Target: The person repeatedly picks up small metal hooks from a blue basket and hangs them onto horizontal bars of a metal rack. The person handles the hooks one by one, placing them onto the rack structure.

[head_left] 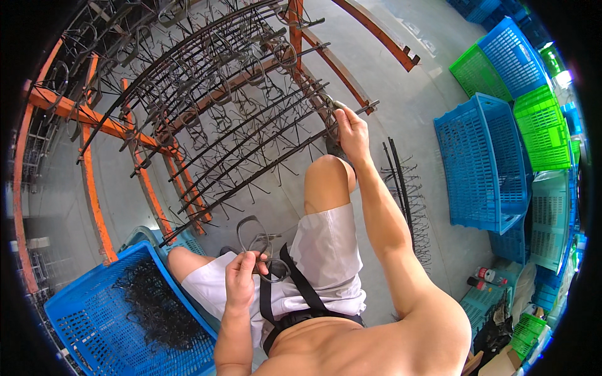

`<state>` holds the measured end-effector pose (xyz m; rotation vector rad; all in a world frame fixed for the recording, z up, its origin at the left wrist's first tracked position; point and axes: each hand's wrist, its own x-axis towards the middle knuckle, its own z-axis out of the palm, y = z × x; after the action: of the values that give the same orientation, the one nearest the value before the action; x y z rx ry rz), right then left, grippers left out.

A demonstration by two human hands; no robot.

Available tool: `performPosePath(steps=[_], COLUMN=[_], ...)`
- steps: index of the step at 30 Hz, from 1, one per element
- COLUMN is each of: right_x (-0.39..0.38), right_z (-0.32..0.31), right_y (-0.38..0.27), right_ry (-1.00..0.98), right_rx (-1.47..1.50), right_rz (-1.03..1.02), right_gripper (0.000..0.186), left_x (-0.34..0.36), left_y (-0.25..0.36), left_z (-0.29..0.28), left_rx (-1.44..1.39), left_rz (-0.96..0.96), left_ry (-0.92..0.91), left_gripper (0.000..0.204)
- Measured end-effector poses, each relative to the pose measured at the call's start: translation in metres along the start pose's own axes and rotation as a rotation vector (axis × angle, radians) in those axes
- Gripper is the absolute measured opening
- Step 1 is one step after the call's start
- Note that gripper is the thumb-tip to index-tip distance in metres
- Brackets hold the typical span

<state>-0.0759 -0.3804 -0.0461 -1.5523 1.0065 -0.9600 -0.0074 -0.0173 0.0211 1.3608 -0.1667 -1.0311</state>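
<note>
My left hand [241, 277] is closed around a few dark grey looped pieces [252, 229], thin curved rings held above my lap. Reaching far forward, my right hand [353, 133] has its fingers closed at the right end of the rack's hooked black bars [269, 158]. A similar dark piece [327, 101] shows at those fingertips, partly covered by them. Many such looped pieces [221, 94] hang from the hooks farther back, while the nearest bars carry bare hooks.
An orange metal rack [94, 188] supports the bars. At my left stands a blue basket [75, 316] holding a heap of small black pieces [157, 304]. More hooked bars [401, 182] lie on the floor at right, before stacked blue baskets [467, 169] and green baskets [542, 128].
</note>
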Motion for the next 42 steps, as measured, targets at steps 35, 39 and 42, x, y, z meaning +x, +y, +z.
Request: performPosePath(steps=[35,39,42], right_x=[-0.105,-0.065,-0.041], right_z=[0.009,0.047,0.068], right_y=[-0.093,-0.064,-0.017], right_ry=[-0.639,0.029,0.228], right_rx=[0.258,0.303,0.028], right_rz=[-0.188,0.216,0.122], right_gripper=[0.016,0.024,0.026], left_x=[0.000,-0.001,-0.005], left_y=[0.021,0.003,0.001], left_z=[-0.005,-0.009,-0.010], left_rx=[0.452,0.519,0.389], left_rz=[0.457,0.577,0.496], left_ry=[0.202,0.089,0.029], left_gripper=[0.013,0.039,0.051])
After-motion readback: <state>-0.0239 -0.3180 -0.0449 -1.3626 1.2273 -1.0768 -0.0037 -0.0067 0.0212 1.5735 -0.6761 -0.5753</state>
